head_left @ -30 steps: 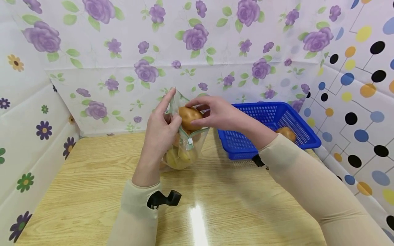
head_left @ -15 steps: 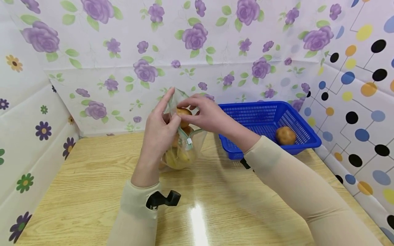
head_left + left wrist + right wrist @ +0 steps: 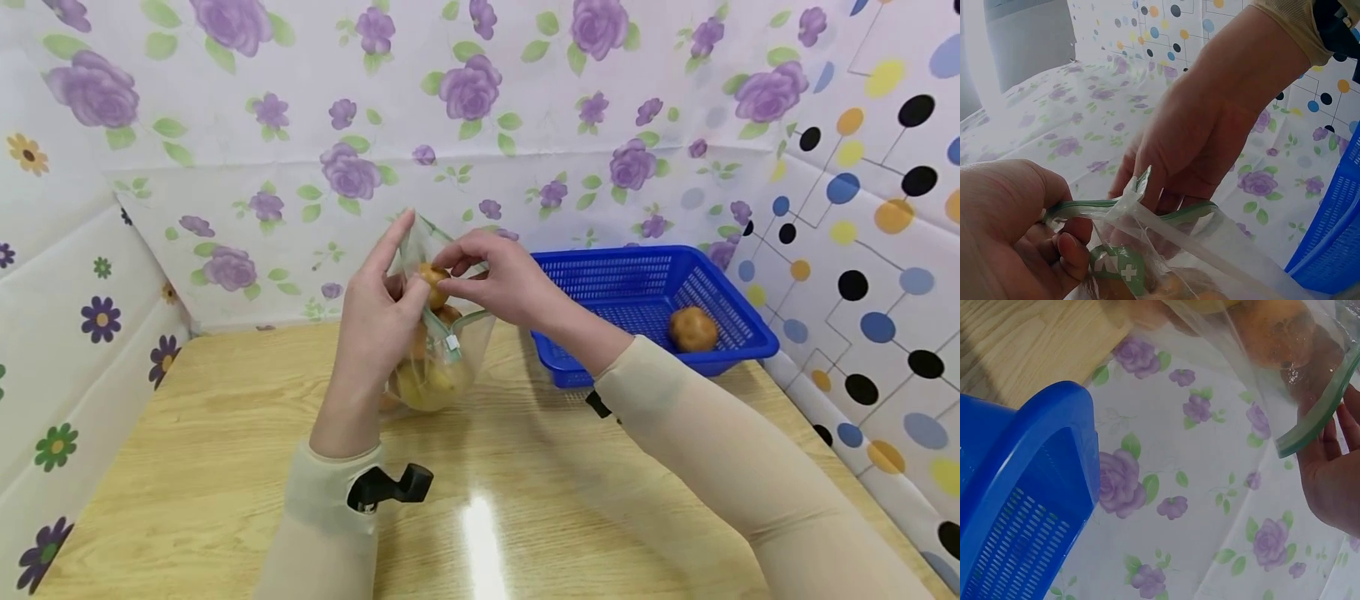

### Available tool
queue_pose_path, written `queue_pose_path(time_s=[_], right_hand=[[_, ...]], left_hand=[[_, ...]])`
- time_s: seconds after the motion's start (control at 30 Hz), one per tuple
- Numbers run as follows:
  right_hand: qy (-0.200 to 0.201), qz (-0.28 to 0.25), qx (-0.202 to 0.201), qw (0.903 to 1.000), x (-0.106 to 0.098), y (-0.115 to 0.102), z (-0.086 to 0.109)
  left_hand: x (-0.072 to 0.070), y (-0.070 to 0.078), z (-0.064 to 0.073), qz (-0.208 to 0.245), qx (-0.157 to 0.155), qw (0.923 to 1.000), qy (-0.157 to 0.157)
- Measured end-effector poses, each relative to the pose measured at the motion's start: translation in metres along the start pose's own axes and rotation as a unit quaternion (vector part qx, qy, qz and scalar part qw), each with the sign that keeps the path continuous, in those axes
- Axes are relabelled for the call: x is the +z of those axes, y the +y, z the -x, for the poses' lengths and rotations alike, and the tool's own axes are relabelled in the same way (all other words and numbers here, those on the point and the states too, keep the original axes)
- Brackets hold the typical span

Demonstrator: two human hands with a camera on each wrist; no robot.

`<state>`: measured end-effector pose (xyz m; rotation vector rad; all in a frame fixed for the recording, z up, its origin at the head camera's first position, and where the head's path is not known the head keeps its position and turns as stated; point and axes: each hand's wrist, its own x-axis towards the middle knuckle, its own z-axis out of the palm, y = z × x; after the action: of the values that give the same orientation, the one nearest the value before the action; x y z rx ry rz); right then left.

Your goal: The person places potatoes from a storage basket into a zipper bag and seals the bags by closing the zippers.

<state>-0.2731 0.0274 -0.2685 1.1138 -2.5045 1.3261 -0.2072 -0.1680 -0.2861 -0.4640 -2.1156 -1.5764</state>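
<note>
My left hand [image 3: 375, 325] grips the green-edged rim of a clear zip bag [image 3: 461, 354], its index finger pointing up along the opening. Inside the bag are several round brown and yellow pieces of produce. At its mouth, my right hand [image 3: 498, 275] has curled fingers and thumb against a round, potato-like brown item [image 3: 435, 283], which the hands partly hide. From the left wrist view, my right hand [image 3: 1191, 134] reaches down into the bag behind the green zip strip [image 3: 1188, 212]. A white slider [image 3: 452, 342] hangs at the front of the zip.
A blue perforated basket [image 3: 555, 367] stands to the right, holding one round brown item [image 3: 693, 329]. The wooden table [image 3: 225, 433] meets a flower-printed cloth [image 3: 300, 158] at the back; a dotted cloth [image 3: 877, 275] hangs on the right.
My right hand has moved left and lowered the brown item deeper into the bag's mouth. The bag and left hand have shifted slightly left; the item in the basket came into fuller view.
</note>
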Motion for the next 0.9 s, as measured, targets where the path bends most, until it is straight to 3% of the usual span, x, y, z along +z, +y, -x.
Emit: queue_pose_path(time_s=[0.17,0.33,0.47,0.53,0.73,0.9], right_hand=[[-0.009,0.024,-0.007,0.9996,0.003,-0.001,-0.005],[-0.005,0.045,0.033,0.9984,0.000,0.002,-0.004],[0.019,0.084,0.049,0.9951,-0.006,0.005,-0.001],[0.012,0.088,0.063,0.9941,-0.008,0.007,0.000],[-0.043,0.027,0.143,0.9885,-0.014,0.010,-0.001],[-0.045,-0.002,0.153,0.9872,-0.014,0.002,-0.004]], left_hand=[[-0.001,0.002,0.000,-0.007,-0.001,1.0000,0.003],[-0.004,0.008,-0.009,-0.021,-0.009,0.9996,0.015],[-0.012,0.011,-0.014,-0.034,-0.030,0.9988,0.016],[-0.015,0.013,-0.016,-0.039,-0.039,0.9984,0.014],[-0.023,0.019,-0.018,-0.045,-0.051,0.9976,0.015],[-0.035,0.027,-0.019,-0.055,-0.049,0.9967,0.036]])
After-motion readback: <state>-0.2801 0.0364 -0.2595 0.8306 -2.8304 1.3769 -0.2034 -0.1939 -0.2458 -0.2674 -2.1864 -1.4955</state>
